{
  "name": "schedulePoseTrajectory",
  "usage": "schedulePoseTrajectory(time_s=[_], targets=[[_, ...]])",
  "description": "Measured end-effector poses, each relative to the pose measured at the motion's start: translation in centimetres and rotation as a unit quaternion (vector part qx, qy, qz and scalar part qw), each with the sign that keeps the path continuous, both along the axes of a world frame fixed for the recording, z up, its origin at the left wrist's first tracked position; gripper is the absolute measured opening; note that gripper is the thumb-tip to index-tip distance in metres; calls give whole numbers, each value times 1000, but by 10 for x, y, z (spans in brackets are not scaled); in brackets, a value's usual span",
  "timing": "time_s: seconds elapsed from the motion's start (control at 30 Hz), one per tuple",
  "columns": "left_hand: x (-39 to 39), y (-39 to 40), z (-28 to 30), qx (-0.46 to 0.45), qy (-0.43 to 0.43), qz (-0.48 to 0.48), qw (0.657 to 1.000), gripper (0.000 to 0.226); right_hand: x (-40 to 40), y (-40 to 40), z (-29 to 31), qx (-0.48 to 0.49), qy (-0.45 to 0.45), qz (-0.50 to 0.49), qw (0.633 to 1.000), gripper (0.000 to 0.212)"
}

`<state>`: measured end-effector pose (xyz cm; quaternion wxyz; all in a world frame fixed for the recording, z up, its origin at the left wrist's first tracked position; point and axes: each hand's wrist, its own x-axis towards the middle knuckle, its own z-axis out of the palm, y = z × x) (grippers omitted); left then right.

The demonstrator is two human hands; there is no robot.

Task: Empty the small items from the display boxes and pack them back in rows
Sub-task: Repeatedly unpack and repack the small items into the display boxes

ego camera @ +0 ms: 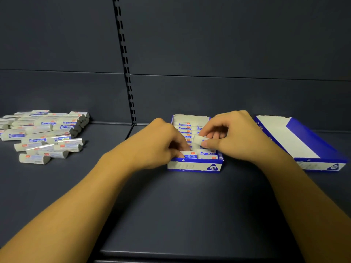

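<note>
A loose pile of erasers (43, 135) lies far left on the dark shelf (171, 205); an empty box (302, 143) sits at the right, just beside the right hand (233, 135). Bare shelf lies open in front. The middle box (195, 166) holds erasers in rows. The left hand (161, 143) reaches in, fingers curled on a packed eraser. Right fingers pinch one eraser (198, 139) above the rows.
</note>
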<state>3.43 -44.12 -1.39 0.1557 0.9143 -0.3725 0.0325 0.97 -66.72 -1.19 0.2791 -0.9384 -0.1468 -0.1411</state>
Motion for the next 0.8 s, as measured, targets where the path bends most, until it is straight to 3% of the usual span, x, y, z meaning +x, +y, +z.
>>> schedulePoseTrajectory(time_s=[0.23, 0.53, 0.8], targets=[[-2, 0, 0, 20, 2, -6, 1000, 28, -3, 4, 2, -47, 29, 20, 998, 19], [-2, -2, 2, -6, 11, -9, 1000, 22, -2, 3, 4, -43, 24, 13, 999, 21], [0, -2, 1, 24, 14, -8, 1000, 26, -1, 5, 2, -29, 24, 11, 999, 19]])
